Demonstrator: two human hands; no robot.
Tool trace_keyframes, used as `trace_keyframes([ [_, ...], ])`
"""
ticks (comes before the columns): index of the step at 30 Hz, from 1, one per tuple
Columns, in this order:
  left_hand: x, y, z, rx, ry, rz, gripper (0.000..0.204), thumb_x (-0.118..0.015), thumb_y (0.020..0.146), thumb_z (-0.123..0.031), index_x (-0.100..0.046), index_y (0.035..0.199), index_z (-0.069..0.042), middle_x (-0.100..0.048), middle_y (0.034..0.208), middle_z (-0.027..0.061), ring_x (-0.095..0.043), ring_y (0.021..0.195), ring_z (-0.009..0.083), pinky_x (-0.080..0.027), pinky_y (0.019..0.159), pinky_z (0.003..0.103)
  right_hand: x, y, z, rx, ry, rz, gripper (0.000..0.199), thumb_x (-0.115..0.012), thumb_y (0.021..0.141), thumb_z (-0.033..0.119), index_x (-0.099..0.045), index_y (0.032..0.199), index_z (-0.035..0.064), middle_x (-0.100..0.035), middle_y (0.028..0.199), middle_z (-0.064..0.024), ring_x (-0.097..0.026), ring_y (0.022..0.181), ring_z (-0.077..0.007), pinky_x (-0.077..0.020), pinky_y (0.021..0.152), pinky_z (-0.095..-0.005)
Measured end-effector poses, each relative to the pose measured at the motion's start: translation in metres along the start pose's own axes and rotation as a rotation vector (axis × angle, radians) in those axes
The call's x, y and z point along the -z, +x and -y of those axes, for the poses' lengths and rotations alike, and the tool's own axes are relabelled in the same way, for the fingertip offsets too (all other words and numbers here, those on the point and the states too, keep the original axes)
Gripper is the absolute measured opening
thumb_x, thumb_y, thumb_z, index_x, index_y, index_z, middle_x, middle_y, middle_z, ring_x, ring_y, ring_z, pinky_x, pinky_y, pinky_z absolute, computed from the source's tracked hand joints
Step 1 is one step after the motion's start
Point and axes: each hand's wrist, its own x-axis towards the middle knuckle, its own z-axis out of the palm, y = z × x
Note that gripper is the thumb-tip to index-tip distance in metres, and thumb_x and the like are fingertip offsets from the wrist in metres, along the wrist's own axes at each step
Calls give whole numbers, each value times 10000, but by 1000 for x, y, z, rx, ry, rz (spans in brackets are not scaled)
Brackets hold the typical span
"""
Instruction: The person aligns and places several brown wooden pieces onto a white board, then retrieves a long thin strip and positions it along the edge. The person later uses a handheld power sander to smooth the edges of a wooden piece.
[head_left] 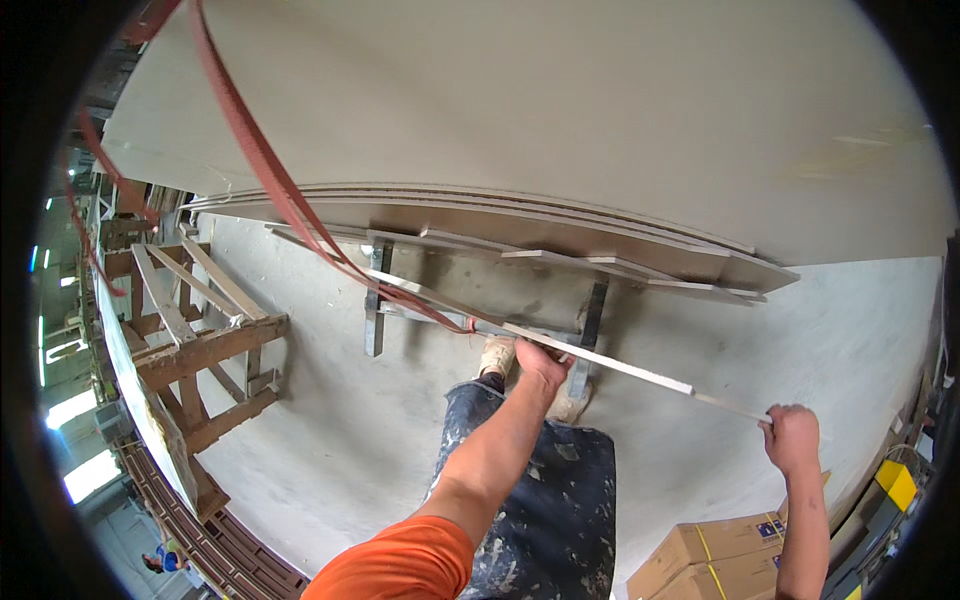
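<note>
My left hand [540, 364] is closed from below around a long, narrow pale strip [610, 366], low in front of my legs. A thinner pale strip [730, 405] shows beyond that one's right end. Its outer tip sits in my right hand [793, 437], a closed fist off to the right. Whether the two strips are joined or overlap, I cannot tell. Just left of my left hand, the lower end of a red strap [245, 125] reaches the strips. Large beige boards [560, 110] stand stacked beyond my hands, with several narrow offcuts [540, 254] along their lower edge.
Grey metal supports [375, 310] stand on the floor under the boards' edge. On the left is a wooden trestle frame [210, 350]. Strapped cardboard boxes [710, 550] lie at the lower right, near a yellow block [897, 484]. Another person [167, 558] shows far off at the lower left.
</note>
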Motion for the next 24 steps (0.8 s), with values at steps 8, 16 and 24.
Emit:
trace_keyframes([
  [8,6,-66,120,171,155,-59,436,-341,964,-545,-591,943,-188,-605,824,-9,-567,788,172,-453,772,467,35,-143,-66,-138,-53,40,200,-770,748,181,-616,770,54,-624,718,-157,-604,736,-371,-477,671,-491],
  [16,48,-130,237,348,122,-57,446,-384,936,-619,-558,963,-209,-551,881,-13,-547,746,203,-454,765,468,42,-319,-108,-267,-160,83,187,-750,720,176,-642,801,47,-629,738,-184,-608,745,-400,-491,677,-505],
  [24,91,-282,287,471,421,49,440,-286,986,-521,-586,1014,-199,-630,925,23,-611,823,210,-463,589,411,82,-525,-75,-441,-205,229,246,-699,835,308,-654,860,68,-646,712,-172,-649,649,-391,-519,596,-502],
])
